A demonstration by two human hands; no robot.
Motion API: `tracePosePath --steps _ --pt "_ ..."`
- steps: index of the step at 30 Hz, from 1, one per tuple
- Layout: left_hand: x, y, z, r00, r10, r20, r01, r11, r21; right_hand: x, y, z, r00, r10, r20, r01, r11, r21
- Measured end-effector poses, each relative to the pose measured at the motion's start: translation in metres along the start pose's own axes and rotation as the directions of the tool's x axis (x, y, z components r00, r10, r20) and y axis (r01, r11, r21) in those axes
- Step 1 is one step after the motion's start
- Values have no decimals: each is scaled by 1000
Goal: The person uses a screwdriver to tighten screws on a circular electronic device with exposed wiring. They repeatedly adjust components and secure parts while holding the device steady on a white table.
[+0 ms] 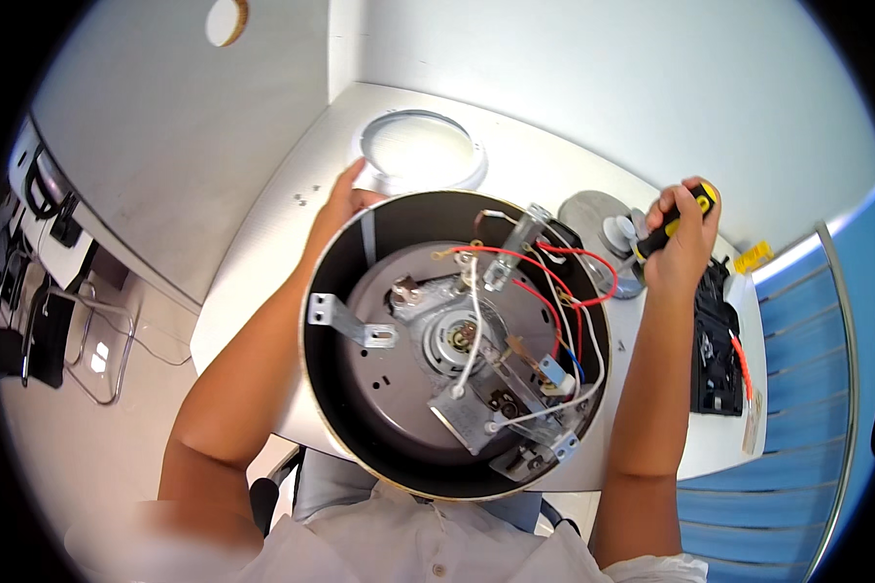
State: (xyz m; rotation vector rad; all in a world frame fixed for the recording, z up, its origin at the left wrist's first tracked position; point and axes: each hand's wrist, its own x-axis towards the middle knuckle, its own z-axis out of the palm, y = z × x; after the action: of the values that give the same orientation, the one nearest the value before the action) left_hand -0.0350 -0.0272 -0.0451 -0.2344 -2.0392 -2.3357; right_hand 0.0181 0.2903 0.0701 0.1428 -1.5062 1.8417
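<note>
A round dark metal rice cooker housing (pixel 311 389) is tilted toward me at the table's front edge, its inside exposed. In it are the grey heating plate (pixel 389 379), a metal bracket (pixel 345 324) and red, white and blue wires with loose ring ends. A clear-sleeved part (pixel 516 246) stands up near its upper right rim. My left hand (pixel 348 199) grips the far left side of the housing, some fingers hidden behind the rim. Right of the housing, my right hand (pixel 683 238) is closed round a black-and-yellow screwdriver (pixel 695 206), its shaft pointing down-left, apart from the housing.
A white plastic ring (pixel 367 131) lies at the back of the white table (pixel 253 262). Beside the housing sits a grey disc (pixel 583 206) with white parts. Several small screws (pixel 301 200) lie at left. A black tool case (pixel 719 389) and red-handled tool (pixel 743 364) are at right.
</note>
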Motion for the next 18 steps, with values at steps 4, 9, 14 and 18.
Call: tracePosePath --steps 4,9,14,18 --pt "-2 5 2 998 -56 -13 54 993 -104 3 2 -1 1000 18 -2 -18 1000 15" --pt "-1 8 0 854 -447 266 519 699 -492 0 -2 3 999 -3 35 5 999 -36" --pt "-9 7 -5 866 -380 324 496 728 -472 -1 2 4 999 -7 34 9 997 -71" --pt "-11 9 -2 879 -343 331 467 761 -451 1 1 3 1000 15 -14 -16 999 -35"
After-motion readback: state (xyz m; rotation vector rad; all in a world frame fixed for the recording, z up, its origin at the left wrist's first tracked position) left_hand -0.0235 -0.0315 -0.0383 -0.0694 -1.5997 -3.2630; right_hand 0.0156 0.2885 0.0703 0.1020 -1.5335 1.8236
